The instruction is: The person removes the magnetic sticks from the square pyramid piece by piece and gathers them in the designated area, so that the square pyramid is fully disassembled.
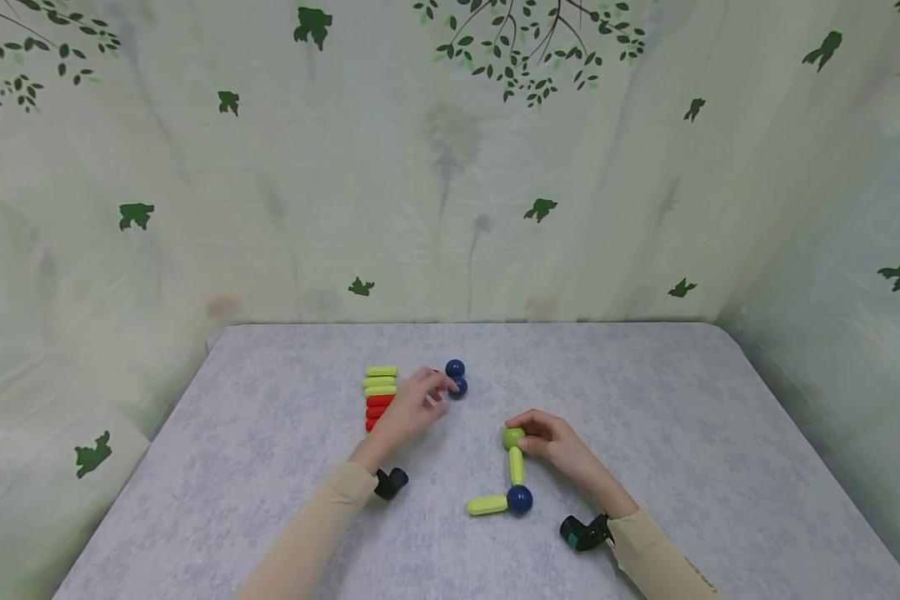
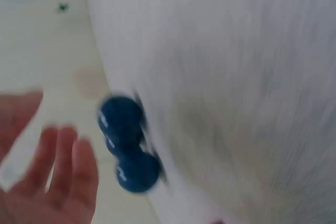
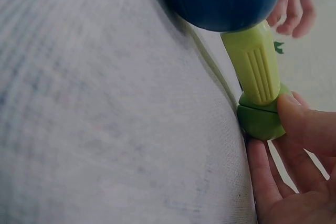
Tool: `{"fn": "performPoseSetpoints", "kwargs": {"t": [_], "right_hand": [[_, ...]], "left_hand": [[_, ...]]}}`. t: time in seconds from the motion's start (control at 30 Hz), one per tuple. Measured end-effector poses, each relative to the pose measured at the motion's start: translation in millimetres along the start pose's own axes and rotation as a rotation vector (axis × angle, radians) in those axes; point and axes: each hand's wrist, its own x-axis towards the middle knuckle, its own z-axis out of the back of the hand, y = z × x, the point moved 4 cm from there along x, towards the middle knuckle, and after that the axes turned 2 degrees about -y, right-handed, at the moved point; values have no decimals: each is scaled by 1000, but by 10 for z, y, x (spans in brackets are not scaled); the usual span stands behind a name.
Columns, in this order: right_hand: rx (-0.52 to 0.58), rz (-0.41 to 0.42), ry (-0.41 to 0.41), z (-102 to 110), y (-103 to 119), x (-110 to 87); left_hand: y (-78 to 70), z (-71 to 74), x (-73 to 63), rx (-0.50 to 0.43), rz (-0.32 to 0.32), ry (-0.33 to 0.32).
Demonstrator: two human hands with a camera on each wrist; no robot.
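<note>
My right hand (image 1: 558, 447) pinches a green ball (image 1: 512, 436) between thumb and fingers, clearly seen in the right wrist view. A yellow-green stick (image 3: 254, 66) joins that ball to a dark blue ball (image 1: 520, 500). From the blue ball, a second yellow-green stick (image 1: 487, 505) points left along the table. Loose blue balls (image 1: 455, 367) sit together farther back. Beside them is my left hand (image 1: 417, 400), its fingers spread and loosely bent. In the blurred left wrist view these fingers (image 2: 63, 163) are apart from the blue balls (image 2: 137, 171) and hold nothing.
Several yellow-green sticks (image 1: 380, 381) and red sticks (image 1: 377, 401) lie in a column at the left, partly hidden by my left hand and forearm. The grey cloth-covered table (image 1: 645, 400) ends at a leaf-patterned curtain (image 1: 390, 208) behind.
</note>
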Motion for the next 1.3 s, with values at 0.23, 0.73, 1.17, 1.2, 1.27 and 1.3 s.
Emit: {"fn": "performPoseSetpoints", "kwargs": {"t": [0.23, 0.73, 1.17, 1.2, 1.27, 1.3], "right_hand": [[-9, 0, -8, 5, 25, -1], [-26, -27, -27, 6, 11, 6], [-17, -28, -25, -2, 9, 3], [-17, -25, -24, -3, 9, 2], [-17, -21, -20, -3, 3, 2], [-17, -17, -19, -4, 12, -4]], "left_hand": [[-464, -509, -452, -89, -135, 523], [-648, -615, -568, 249, -250, 464], [-220, -192, -676, 160, -31, 195], [-155, -123, -695, 174, -1, 146], [-29, 14, -733, 210, 50, 54], [28, 78, -748, 222, 77, 12]]}}
